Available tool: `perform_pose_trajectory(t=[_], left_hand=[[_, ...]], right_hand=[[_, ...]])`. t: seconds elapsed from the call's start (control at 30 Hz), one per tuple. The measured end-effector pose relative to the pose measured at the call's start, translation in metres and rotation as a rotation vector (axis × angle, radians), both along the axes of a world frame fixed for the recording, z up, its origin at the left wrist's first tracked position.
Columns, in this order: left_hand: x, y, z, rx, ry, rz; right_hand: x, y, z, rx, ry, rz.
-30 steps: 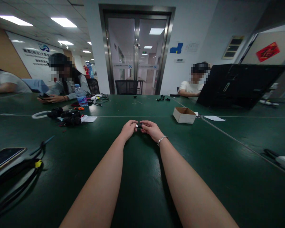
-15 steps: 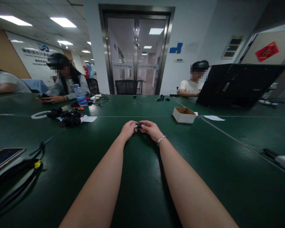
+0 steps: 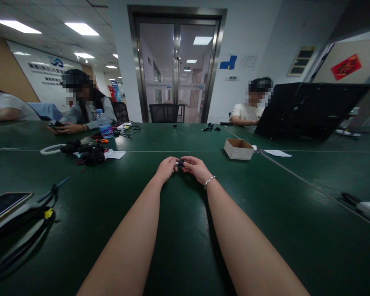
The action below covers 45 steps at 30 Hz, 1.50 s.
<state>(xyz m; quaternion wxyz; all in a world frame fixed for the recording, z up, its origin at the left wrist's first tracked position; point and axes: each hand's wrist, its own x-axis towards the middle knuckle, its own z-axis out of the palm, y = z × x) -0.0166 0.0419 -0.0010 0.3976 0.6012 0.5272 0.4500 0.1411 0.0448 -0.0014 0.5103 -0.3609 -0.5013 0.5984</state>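
Note:
Both my arms reach forward over the dark green table. Between my fingertips is a small black piece with a silvery end, too small to name its kind. My left hand pinches its silvery end on the left. From the other side, the thumb and fingers of my right hand close on the black part. A silver bracelet circles my right wrist. Part of the piece is hidden by the fingers.
An open cardboard box stands right of my hands. To the left lie black gear, a water bottle, a phone and cables. A large black panel stands at the right. Several people sit around the table.

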Motion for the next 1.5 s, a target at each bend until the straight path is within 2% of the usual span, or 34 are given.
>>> perform_pose_trajectory(t=[0.4,1.0,1.5], left_hand=[[0.0004,0.0008,-0.0012,-0.004,0.009,0.032],[-0.0002,0.0008,-0.0008,0.007,0.013,-0.022],[0.0008,-0.0008,0.0000,0.008,0.018,-0.004]], right_hand=[[0.0000,0.0000,0.0006,-0.001,-0.001,0.005],[0.0008,0.0008,-0.0001,0.002,-0.003,0.001],[0.0002,-0.0001,0.0010,0.003,-0.008,-0.003]])
